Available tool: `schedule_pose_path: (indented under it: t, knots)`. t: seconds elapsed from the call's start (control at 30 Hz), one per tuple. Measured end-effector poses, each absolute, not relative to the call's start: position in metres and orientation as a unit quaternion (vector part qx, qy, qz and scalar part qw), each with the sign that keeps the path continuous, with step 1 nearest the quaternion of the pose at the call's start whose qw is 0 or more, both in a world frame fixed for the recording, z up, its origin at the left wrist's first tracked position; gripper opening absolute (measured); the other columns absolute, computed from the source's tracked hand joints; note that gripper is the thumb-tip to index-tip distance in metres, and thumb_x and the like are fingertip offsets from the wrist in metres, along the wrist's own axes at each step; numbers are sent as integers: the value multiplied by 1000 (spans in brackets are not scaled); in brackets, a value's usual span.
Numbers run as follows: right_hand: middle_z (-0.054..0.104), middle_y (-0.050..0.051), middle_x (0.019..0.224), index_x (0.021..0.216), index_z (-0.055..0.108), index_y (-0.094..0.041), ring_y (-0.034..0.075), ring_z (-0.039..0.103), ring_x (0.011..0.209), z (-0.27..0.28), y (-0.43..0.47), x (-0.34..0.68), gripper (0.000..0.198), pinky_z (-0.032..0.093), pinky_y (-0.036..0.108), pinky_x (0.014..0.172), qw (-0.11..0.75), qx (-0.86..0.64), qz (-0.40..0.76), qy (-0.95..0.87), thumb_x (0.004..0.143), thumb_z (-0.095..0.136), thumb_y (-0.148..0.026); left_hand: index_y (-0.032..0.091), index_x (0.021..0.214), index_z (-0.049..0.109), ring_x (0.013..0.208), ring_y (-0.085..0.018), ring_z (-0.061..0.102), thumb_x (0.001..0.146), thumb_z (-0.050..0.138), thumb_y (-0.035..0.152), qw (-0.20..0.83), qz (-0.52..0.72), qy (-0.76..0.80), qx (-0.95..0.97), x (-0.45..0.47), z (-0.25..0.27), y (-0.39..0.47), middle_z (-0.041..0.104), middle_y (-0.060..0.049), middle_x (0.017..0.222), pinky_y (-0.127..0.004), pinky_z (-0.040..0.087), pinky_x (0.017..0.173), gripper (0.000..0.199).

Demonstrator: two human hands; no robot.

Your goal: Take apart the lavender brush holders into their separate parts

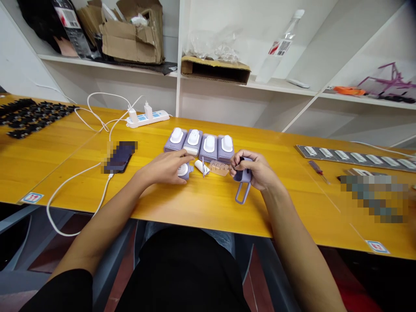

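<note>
My left hand (164,167) has its fingers and thumb around a small purple part with a white round face (183,170), at the table surface. Raised over the table, my right hand (256,170) grips a hollow purple casing (239,175), dark inside, with a purple loop (242,193) hanging below. Between the hands lie a white cylindrical piece (201,167) and a clear, ridged plastic strip (219,168); the strip's right end reaches the right fingertips, and I cannot tell whether they touch it. Behind the hands several purple boxes with white rounded tops (209,147) stand in a row.
A phone (119,158) with a white cable lies left, before a white power strip (147,118). Black parts (35,115) cover the far left. At right are a screwdriver (319,171) and a long strip with white pieces (357,158). Shelves behind hold a cardboard box (130,41) and bottles.
</note>
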State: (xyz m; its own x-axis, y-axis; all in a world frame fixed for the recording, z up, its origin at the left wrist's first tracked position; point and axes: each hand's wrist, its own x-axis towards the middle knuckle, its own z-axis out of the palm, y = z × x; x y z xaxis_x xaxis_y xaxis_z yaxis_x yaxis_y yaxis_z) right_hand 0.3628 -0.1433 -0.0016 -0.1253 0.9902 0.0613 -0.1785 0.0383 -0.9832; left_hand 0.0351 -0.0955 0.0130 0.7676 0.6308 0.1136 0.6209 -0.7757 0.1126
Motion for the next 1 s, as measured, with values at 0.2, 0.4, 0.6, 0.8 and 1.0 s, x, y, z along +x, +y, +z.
schedule_pose_path:
  t: [0.2,0.4,0.6,0.8,1.0]
  knots:
    - [64,-1,77,73,67,-20,16,65,60,-6,-142,356,19,52,34,59,510,-393,581,-498,64,78,-7,22,146,71,135,-37,70,80,96,48,57,36,306,950,38,11,-92,78,-14,137,-46,54,110,74]
    - [64,-1,77,73,67,-21,16,66,60,-7,-143,349,19,51,33,57,505,-378,595,-498,63,77,-9,26,150,68,135,-40,73,77,95,64,81,14,351,933,39,14,-94,78,-13,146,-44,57,101,87]
    - [65,-2,76,73,67,-21,16,66,59,-8,-143,346,18,51,33,57,514,-363,597,-498,63,77,-9,25,150,66,139,-39,71,83,87,69,103,78,338,932,38,15,-94,74,-14,153,-44,58,105,83]
    - [66,-2,74,73,67,-21,16,67,61,-7,-143,342,18,53,33,61,528,-347,591,-501,65,78,-9,24,169,46,146,-35,66,83,93,59,206,249,287,902,43,12,-97,73,-14,153,-50,49,124,104]
    - [68,-2,78,75,67,-21,17,69,62,-7,-144,339,21,55,35,64,535,-336,587,-506,67,85,-14,16,149,67,107,-25,77,83,94,41,374,362,249,816,56,-1,-95,80,-12,119,-45,62,105,75]
